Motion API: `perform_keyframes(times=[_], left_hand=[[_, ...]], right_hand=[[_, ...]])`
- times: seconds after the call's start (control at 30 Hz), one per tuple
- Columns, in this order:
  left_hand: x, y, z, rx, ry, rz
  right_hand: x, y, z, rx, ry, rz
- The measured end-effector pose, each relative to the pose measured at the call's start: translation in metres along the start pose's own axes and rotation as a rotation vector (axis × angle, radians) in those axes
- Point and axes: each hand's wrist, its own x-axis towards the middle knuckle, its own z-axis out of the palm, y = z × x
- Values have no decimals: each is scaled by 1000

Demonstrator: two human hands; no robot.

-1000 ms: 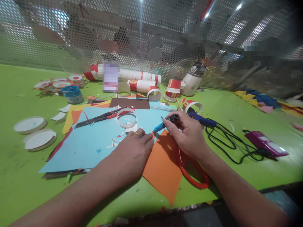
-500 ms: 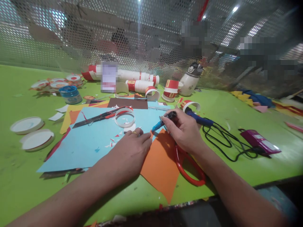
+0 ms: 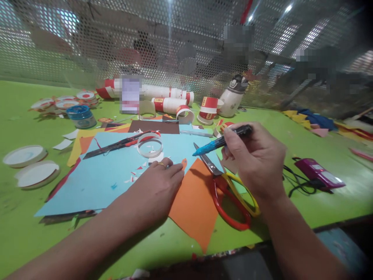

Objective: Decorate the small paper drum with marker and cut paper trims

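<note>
My right hand point(image 3: 253, 155) grips a blue-tipped marker point(image 3: 221, 140), its tip pointing left above the blue paper. My left hand point(image 3: 163, 182) is closed, pressing on a small orange piece point(image 3: 184, 163) at the edge of the blue paper point(image 3: 101, 190). An orange sheet point(image 3: 194, 202) lies between the hands. Scissors with one red and one yellow handle point(image 3: 217, 194) rest on its right side. On the blue paper are a white paper ring point(image 3: 149, 145), black-and-red scissors point(image 3: 122, 145) and small white and red scraps.
Behind are a blue jar point(image 3: 81, 116), a white bottle point(image 3: 232, 99), red-and-white cups point(image 3: 208, 110) and stacked cups point(image 3: 169, 106). White lids point(image 3: 37, 174) lie at left. A purple device with a black cord point(image 3: 319, 173) is at right.
My right hand has lifted the marker and moved it right and toward me, away from the small orange piece. The right-hand scissors now show more fully. My left hand stays nearly in place.
</note>
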Motion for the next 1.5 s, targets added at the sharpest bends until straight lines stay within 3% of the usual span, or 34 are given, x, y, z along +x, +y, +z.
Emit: perform_keyframes(times=[0.23, 0.9, 1.07, 1.3, 1.4, 1.5], left_hand=[[1, 2, -3, 13, -18, -13], [0, -1, 2, 57, -4, -6], [0, 0, 2, 77, -30, -15], [-2, -2, 6, 67, 19, 3], [-2, -1, 3, 59, -2, -9], [0, 0, 0, 57, -17, -10]], right_hand=[[-4, 22, 15, -111, -228, -7], [-7, 29, 22, -197, -288, -2], [-9, 21, 22, -234, -352, -102], [-3, 12, 15, -301, -528, -254], [-1, 13, 12, -319, -523, -247], [0, 12, 9, -258, -415, -221]])
